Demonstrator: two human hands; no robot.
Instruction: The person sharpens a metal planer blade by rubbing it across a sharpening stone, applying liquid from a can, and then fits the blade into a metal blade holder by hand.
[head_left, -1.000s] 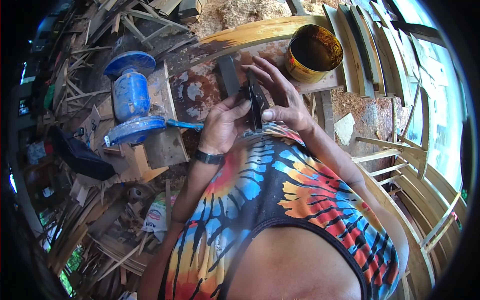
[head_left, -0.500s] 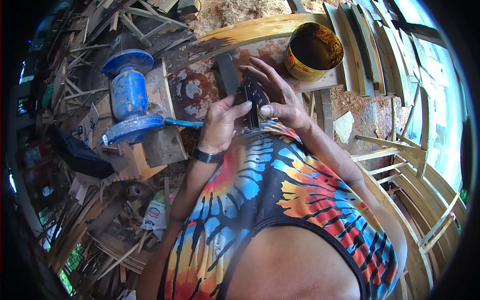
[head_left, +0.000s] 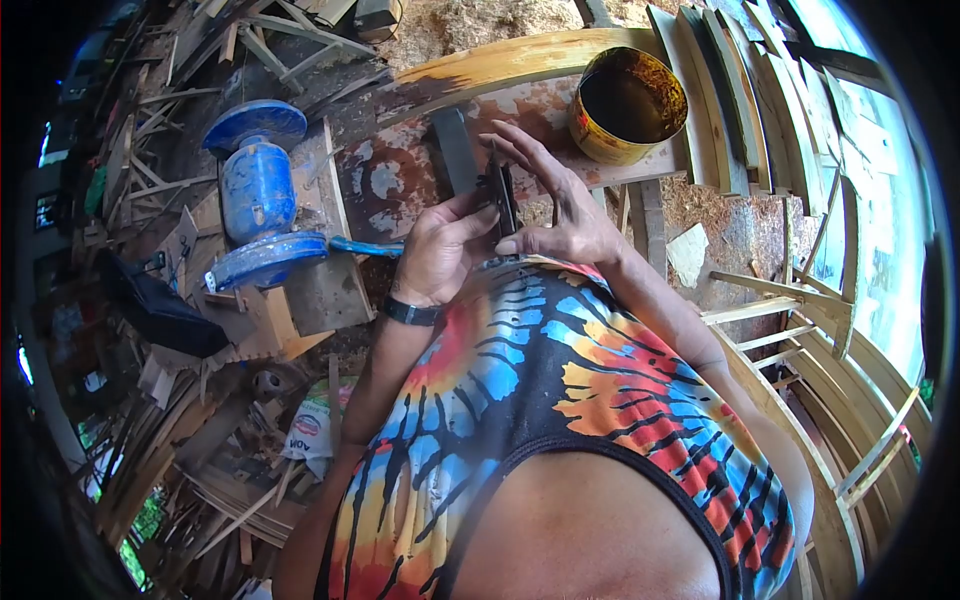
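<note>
Just in front of my shirt, a thin dark flat piece (head_left: 503,205) stands nearly edge-on between my hands; I cannot make out its kind. My left hand (head_left: 440,245), with a dark watch at the wrist, is closed, pinching the piece from the left between thumb and fingers. From the other side, my right hand (head_left: 570,215) has its thumb near the piece's lower end and its fingers stretched along the upper end. Beyond them, a grey rectangular bar (head_left: 456,150) lies on the stained board (head_left: 375,180). A blue handle-like rod (head_left: 365,246) shows left of my left hand.
An open yellow can (head_left: 615,150) with dark contents stands at the board's right end. To the left is a blue motor-like machine (head_left: 258,190) with a round disc at each end. Wooden planks (head_left: 715,110) lean at the right, and wood scraps (head_left: 165,190) litter the left.
The dark piece has turned from showing its face to nearly edge-on. My right hand's fingers have lifted and arched, and its thumb has shifted lower and to the left. My left hand stays about where it was.
</note>
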